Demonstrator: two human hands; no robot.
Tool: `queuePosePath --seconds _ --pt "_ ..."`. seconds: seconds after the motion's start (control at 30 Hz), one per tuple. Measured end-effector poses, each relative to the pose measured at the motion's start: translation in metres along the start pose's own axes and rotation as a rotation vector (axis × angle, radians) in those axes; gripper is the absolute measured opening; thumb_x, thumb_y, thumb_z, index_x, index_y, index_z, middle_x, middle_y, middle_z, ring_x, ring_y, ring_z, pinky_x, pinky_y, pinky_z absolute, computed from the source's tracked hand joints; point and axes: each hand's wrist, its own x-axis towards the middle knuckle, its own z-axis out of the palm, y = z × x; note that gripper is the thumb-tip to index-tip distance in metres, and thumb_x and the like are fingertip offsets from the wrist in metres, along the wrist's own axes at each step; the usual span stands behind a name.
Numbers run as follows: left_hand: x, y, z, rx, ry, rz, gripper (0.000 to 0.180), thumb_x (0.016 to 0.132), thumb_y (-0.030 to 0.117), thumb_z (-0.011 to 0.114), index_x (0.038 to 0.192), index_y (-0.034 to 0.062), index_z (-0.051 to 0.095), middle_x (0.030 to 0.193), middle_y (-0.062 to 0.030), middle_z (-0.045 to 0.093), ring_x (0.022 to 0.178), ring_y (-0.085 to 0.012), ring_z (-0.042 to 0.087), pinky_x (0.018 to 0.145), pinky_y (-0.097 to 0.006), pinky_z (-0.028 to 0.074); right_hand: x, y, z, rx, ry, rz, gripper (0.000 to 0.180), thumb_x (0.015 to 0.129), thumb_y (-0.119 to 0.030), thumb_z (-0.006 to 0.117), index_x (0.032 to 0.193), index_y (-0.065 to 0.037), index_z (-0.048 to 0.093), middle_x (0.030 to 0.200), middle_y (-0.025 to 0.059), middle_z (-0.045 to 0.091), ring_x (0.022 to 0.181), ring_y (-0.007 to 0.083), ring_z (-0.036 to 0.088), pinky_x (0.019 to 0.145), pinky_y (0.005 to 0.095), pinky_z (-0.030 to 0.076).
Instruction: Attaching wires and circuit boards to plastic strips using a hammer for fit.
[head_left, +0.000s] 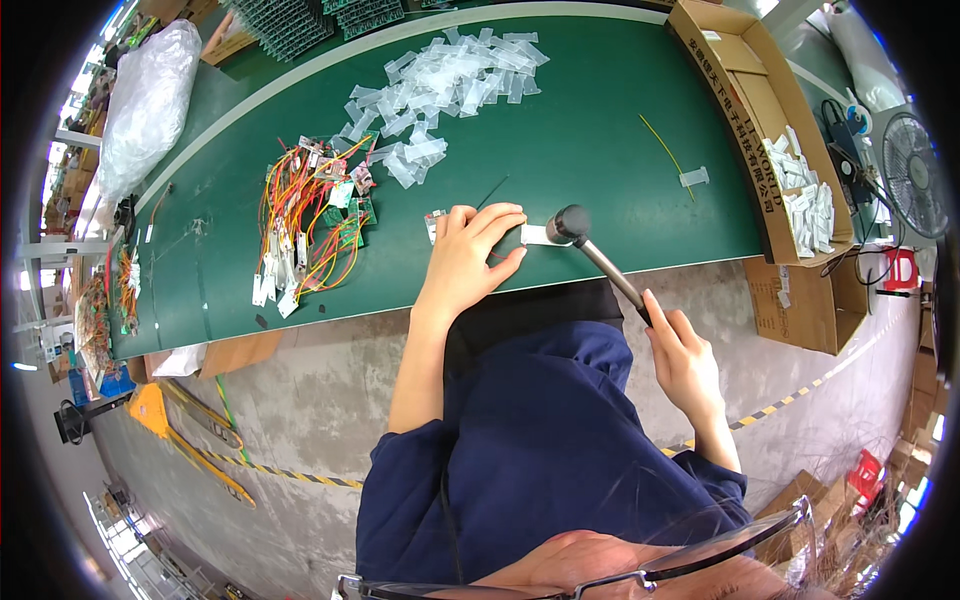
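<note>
On the green table (620,120), close to its front edge, lies a small white plastic casing (534,235). My left hand (470,250) rests on the tabletop with thumb and fingers curled at the left end of this casing. Gripped in my right hand (682,352) is the handle of a mallet (616,272). Its round black head covers the casing's right end; whether it presses on it I cannot tell. A small circuit board (433,226) with white and red parts shows beside my left knuckles, partly hidden.
Left of my hands lies a bundle of orange, red and yellow wires (285,210) with circuit boards. Clear plastic strips (450,85) are heaped behind. A cardboard box (745,110) at the right holds white casings (800,195); beyond it stands a fan (912,172). A yellow wire (658,140) lies nearby.
</note>
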Motion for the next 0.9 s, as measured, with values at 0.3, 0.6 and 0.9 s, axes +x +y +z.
queuePosePath --seconds 0.3,0.6,0.9 --pt "-0.001 -0.001 0.001 0.016 0.005 0.031 0.036 0.078 0.023 0.074 0.112 0.0155 0.064 0.121 0.0105 0.061 0.091 -0.0225 0.050 0.088 -0.037 0.039 0.013 -0.009 0.014 -0.024 -0.042 -0.074 0.048 0.089 -0.008 0.063 0.135 -0.015 0.056 0.085 0.0076 0.055 0.062 0.0265 0.062 0.055 0.0387 0.051" --pt "0.000 -0.003 0.001 0.005 0.004 0.005 0.037 0.077 0.021 0.076 0.112 0.0139 0.068 0.120 0.0093 0.064 0.093 -0.0216 0.048 0.092 -0.034 0.038 0.099 0.028 0.043 -0.158 0.341 0.092 0.050 0.087 -0.006 0.063 0.135 -0.021 0.058 0.096 0.0093 0.057 0.078 0.0268 0.062 0.069 0.0389 0.053" --pt "-0.002 -0.006 0.002 0.041 0.014 0.066 0.039 0.079 0.023 0.075 0.115 0.0132 0.065 0.124 0.0087 0.061 0.094 -0.0230 0.049 0.090 -0.037 0.040 0.120 0.008 0.047 -0.197 0.379 -0.289 0.035 0.080 -0.010 0.067 0.115 -0.008 0.066 0.110 0.0100 0.057 0.100 0.0281 0.055 0.090 0.0409 0.042"
